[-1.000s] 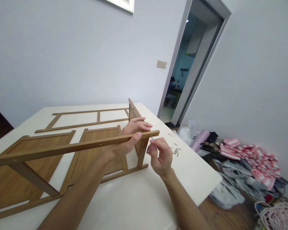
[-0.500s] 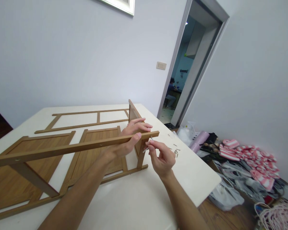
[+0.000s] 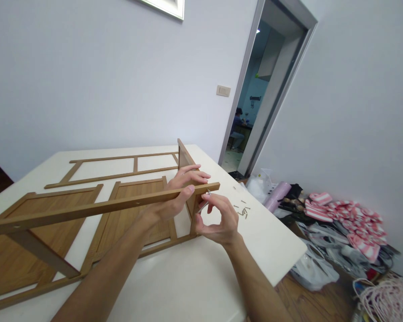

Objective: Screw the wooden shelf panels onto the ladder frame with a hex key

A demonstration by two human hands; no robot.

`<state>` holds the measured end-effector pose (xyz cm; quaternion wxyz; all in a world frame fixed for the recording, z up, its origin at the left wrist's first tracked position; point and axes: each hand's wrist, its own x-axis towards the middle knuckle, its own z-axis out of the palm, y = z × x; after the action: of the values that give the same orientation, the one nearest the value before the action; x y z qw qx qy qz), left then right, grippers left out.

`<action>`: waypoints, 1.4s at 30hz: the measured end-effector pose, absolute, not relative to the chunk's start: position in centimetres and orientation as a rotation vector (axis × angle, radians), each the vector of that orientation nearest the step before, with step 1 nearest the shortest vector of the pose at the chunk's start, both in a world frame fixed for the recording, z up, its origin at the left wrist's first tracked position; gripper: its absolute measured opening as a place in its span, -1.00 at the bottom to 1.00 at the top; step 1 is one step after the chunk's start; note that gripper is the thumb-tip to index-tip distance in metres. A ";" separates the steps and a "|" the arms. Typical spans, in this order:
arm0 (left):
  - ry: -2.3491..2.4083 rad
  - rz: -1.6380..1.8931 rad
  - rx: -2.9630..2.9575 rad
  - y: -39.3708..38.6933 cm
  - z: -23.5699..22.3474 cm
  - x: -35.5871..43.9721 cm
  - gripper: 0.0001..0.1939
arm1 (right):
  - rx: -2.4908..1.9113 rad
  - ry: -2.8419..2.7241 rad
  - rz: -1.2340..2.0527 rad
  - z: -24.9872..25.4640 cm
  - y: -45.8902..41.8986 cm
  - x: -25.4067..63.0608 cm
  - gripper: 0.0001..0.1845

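Note:
A wooden frame (image 3: 121, 204) stands on edge, its top rail running across the view to a corner on the right. My left hand (image 3: 179, 197) is closed around that rail near the corner, thumb on the near side and fingers over the far side against an upright slatted panel (image 3: 185, 156). Just below the rail's end, my right hand (image 3: 220, 221) is closed on a thin metal Allen key (image 3: 203, 206), thumb and fingers bent into a ring. The key's upper end is at a small metal fitting (image 3: 208, 192) under the rail; the fingers partly hide it.
Several loose screws (image 3: 243, 212) lie on the white table (image 3: 188, 277), right of my hand. Two wooden panels (image 3: 144, 197) and a ladder-like frame (image 3: 135, 164) lie behind. Bags and striped cloth (image 3: 349, 214) are heaped on the floor. A person (image 3: 237, 129) sits beyond the doorway.
My right thumb has moved down and left, and the fingers have opened into a wider ring about the Allen key. My left hand keeps its hold; the view has shifted slightly.

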<state>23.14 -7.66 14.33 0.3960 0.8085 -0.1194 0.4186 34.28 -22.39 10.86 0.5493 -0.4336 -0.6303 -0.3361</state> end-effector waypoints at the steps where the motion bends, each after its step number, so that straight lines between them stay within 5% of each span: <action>1: -0.306 1.065 2.046 -7.6 14.3 23.2 -0.65 | -1.029 -1.495 -0.799 10.9 -22.4 34.3 -0.28; 42: -0.278 1.051 2.045 -7.9 14.6 23.1 -0.64 | -1.089 -1.416 -0.957 9.9 -22.4 35.1 -0.39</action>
<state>23.05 -7.94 14.57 0.4012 0.8088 -0.1101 0.4156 35.13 -22.40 9.88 0.5293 -0.4561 -0.5928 -0.4006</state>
